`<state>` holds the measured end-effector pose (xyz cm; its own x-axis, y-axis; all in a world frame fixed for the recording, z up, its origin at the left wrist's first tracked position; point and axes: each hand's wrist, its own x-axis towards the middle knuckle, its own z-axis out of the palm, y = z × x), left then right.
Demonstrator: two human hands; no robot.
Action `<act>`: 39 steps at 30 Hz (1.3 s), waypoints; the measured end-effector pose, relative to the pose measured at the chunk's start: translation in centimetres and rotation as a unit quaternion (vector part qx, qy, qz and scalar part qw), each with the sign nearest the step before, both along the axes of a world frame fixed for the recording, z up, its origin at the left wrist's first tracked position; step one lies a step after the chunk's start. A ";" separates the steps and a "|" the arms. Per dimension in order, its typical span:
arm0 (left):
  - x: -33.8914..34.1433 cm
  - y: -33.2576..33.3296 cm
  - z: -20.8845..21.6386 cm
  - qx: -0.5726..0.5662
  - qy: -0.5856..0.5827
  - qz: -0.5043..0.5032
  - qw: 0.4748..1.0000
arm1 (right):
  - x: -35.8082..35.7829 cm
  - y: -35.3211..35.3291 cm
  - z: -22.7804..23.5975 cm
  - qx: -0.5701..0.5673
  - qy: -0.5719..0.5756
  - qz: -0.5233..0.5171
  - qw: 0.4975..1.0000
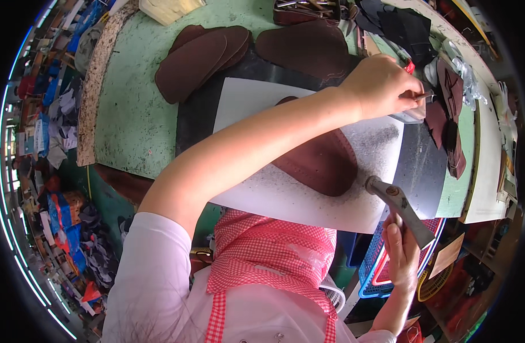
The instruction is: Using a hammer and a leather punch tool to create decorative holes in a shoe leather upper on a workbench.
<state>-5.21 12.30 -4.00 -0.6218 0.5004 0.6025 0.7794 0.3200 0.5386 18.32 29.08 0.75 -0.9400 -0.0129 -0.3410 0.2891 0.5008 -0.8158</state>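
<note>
My right hand [400, 246] is wrapped round the handle of a hammer [400, 204], its metal head raised over the right corner of a white sheet [256, 194]. A dark brown leather piece [325, 166] lies on that sheet, with small marks along its edge. My left forearm crosses above and hides part of the leather. Beyond the sheet, my left hand [382, 86] pinches a thin metal tool [424, 96]; its kind is mostly hidden by the fingers. Just below this hand is a small clear box [412, 115].
More brown leather pieces [191, 66] lie stacked at the far left, and a large one [302, 48] behind the sheet. A tray of tools [307, 11] stands at the back. Dark scraps [450, 114] line the right side. Blue and red baskets [370, 268] stand below the table's right edge.
</note>
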 end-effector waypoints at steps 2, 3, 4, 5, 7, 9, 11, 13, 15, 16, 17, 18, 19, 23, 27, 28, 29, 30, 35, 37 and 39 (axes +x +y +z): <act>-0.2 -0.1 -0.3 0.022 0.033 -0.008 0.999 | -0.2 -0.1 0.5 -0.031 -0.028 -0.010 0.999; 0.0 -0.2 0.2 0.052 0.063 -0.020 0.996 | -0.1 0.0 0.7 -0.055 -0.057 -0.023 0.997; 0.7 -0.8 0.4 0.043 -0.008 -0.030 0.999 | 0.0 0.2 0.6 -0.054 -0.058 -0.026 0.996; 1.6 -1.6 0.7 0.040 -0.006 -0.031 0.999 | 0.0 0.3 0.7 -0.058 -0.056 -0.027 0.996; 3.6 -3.7 1.2 0.129 -0.343 -0.147 0.919 | -0.3 0.2 1.2 -0.061 -0.101 -0.042 0.992; 6.1 -6.0 3.3 0.116 -0.540 -0.147 0.821 | -0.6 0.7 1.5 -0.046 -0.125 -0.036 0.990; 8.2 -7.5 3.2 0.087 -0.590 -0.124 0.793 | -0.5 0.9 0.5 0.000 -0.063 0.009 0.998; 10.0 -7.9 2.0 0.134 -0.597 -0.143 0.778 | -0.5 0.8 0.8 0.004 -0.108 -0.008 0.994; 11.2 -7.7 1.2 0.104 -0.567 -0.131 0.807 | -0.3 1.0 0.2 0.021 0.020 0.005 1.000; 11.7 -7.5 1.0 0.099 -0.543 -0.120 0.825 | -0.2 0.5 0.8 -0.045 -0.003 -0.047 0.998; 12.0 -7.3 0.9 0.095 -0.520 -0.108 0.842 | 0.0 0.3 0.7 -0.045 -0.005 -0.049 0.998; 12.2 -7.1 0.9 0.095 -0.522 -0.109 0.841 | 0.2 0.2 0.6 -0.083 0.010 -0.088 0.993; 12.4 -7.0 0.9 0.085 -0.515 -0.099 0.847 | 0.4 0.1 0.5 -0.121 0.026 -0.128 0.984; 12.6 -7.0 0.6 0.040 -0.442 -0.076 0.893 | 0.2 1.5 2.0 -0.019 0.091 -0.008 0.996; 13.0 -7.1 0.6 0.087 -0.402 -0.090 0.907 | 0.7 0.5 5.1 -0.052 0.156 -0.046 0.985; 13.0 -6.9 1.1 0.036 -0.355 -0.071 0.932 | -1.0 5.7 4.4 -0.235 -0.007 0.154 0.960; 13.0 -6.6 1.5 -0.014 -0.303 -0.055 0.951 | -2.4 11.1 3.7 -0.396 -0.169 0.336 0.838; 13.4 -6.5 0.9 0.005 -0.261 -0.039 0.965 | -0.2 8.8 3.2 -0.140 -0.020 0.233 0.962; 12.9 -7.9 0.3 0.034 -0.386 -0.089 0.917 | 0.7 -0.5 3.3 0.073 0.185 0.040 0.979; 12.7 -7.7 0.2 0.111 -0.495 -0.112 0.855 | 0.7 -0.6 3.5 -0.008 0.185 -0.037 0.982; 11.9 -7.5 1.2 0.026 -0.511 -0.116 0.851 | 0.6 -0.9 4.6 -0.030 0.166 -0.057 0.984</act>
<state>6.70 4.76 -2.79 -0.7226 0.6704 -0.1686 -0.0660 0.1760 0.9822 18.92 28.14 5.33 -0.9960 0.0876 -0.0170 0.0531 0.4286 -0.9019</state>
